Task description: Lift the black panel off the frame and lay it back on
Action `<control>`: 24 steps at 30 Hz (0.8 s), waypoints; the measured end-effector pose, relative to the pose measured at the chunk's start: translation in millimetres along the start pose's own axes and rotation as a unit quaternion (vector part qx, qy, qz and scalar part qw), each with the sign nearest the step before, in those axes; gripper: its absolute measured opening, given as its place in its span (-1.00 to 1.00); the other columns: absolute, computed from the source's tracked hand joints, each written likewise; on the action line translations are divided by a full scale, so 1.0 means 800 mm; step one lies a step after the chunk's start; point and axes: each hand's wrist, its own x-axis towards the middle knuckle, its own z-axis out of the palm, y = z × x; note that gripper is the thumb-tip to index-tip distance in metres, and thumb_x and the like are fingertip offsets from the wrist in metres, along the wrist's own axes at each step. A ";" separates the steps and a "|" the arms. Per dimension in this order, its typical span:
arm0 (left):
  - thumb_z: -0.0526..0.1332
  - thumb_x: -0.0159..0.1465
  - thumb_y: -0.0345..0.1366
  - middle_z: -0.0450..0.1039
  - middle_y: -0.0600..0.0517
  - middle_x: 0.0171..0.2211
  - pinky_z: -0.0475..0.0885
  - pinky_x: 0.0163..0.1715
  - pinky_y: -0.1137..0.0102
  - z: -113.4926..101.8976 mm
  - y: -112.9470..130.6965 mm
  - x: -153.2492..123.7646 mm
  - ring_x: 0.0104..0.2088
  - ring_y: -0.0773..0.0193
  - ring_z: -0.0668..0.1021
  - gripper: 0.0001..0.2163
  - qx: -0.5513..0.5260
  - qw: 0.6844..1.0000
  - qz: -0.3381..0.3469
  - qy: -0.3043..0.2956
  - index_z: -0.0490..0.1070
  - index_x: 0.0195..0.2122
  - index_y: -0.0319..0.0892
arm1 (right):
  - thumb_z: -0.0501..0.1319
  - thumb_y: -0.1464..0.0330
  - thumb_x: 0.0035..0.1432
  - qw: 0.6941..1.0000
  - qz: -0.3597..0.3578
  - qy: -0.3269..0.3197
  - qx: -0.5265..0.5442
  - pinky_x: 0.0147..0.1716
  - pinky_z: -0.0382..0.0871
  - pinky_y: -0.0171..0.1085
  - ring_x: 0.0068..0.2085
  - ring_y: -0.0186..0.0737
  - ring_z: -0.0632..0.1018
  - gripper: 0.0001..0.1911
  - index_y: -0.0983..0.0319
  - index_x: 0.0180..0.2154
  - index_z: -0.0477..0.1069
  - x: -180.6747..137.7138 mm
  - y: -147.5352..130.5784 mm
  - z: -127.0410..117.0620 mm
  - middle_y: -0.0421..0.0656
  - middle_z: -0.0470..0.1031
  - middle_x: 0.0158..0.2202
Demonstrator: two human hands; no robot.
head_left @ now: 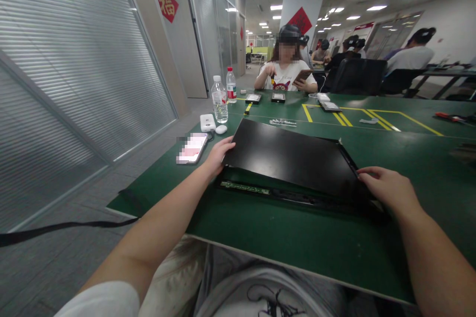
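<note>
A flat black screen panel (282, 156) is tilted above the green table, its near edge raised over a black frame. My left hand (219, 156) grips the panel's left edge, thumb over the top. At the right edge my right hand (390, 190) is closed, fingertips pinching the rim of the black frame (348, 156); whether they also hold the panel cannot be made out. Along the near side of the frame runs a narrow green circuit board (243, 187). The undersides of both hands' grips are hidden.
Left of the panel lie a phone (193, 148), a white case (207, 122) and water bottles (220, 101). Small metal strips (282, 122) lie beyond it. Across the green table (290, 237), a person holds a phone near several drives. Red-handled pliers (448, 116) rest at far right.
</note>
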 end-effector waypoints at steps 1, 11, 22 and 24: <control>0.51 0.07 -0.36 0.78 -0.15 -0.11 0.60 0.01 0.23 0.000 -0.001 0.001 0.01 -0.10 0.75 -0.51 -0.005 1.000 -0.002 0.004 0.72 0.08 -0.28 | 0.16 0.08 0.14 1.000 0.002 -0.003 0.001 -0.27 0.47 -0.09 -0.18 0.12 0.67 -0.55 0.04 -0.16 0.78 0.000 0.000 0.000 -0.05 0.74 -0.20; 0.52 0.15 -0.40 0.79 -0.16 -0.10 0.63 -0.01 0.24 0.001 -0.001 0.003 -0.04 -0.05 0.77 -0.60 -0.016 0.999 -0.019 0.035 0.73 0.05 -0.27 | 0.15 0.10 0.12 1.000 0.017 -0.017 0.019 -0.24 0.46 -0.09 -0.15 0.12 0.67 -0.56 0.04 -0.18 0.77 -0.001 -0.005 -0.005 -0.05 0.75 -0.18; 0.52 0.11 -0.40 0.79 -0.14 -0.03 0.59 0.13 0.22 0.000 0.004 0.001 0.11 -0.08 0.74 -0.57 0.009 0.999 -0.008 0.049 0.75 0.05 -0.23 | 0.18 0.09 0.09 1.000 -0.002 0.014 0.024 -0.30 0.47 -0.12 -0.23 0.09 0.69 -0.61 0.03 -0.26 0.76 0.001 0.001 0.000 -0.07 0.74 -0.30; 0.51 0.10 -0.43 0.79 -0.16 -0.03 0.60 0.13 0.21 0.001 0.005 0.000 0.11 -0.09 0.74 -0.57 0.007 0.999 -0.017 0.050 0.75 0.05 -0.25 | 0.18 0.09 0.09 1.000 0.008 0.006 0.026 -0.28 0.48 -0.11 -0.21 0.10 0.69 -0.61 0.03 -0.25 0.76 -0.002 -0.003 -0.004 -0.06 0.74 -0.28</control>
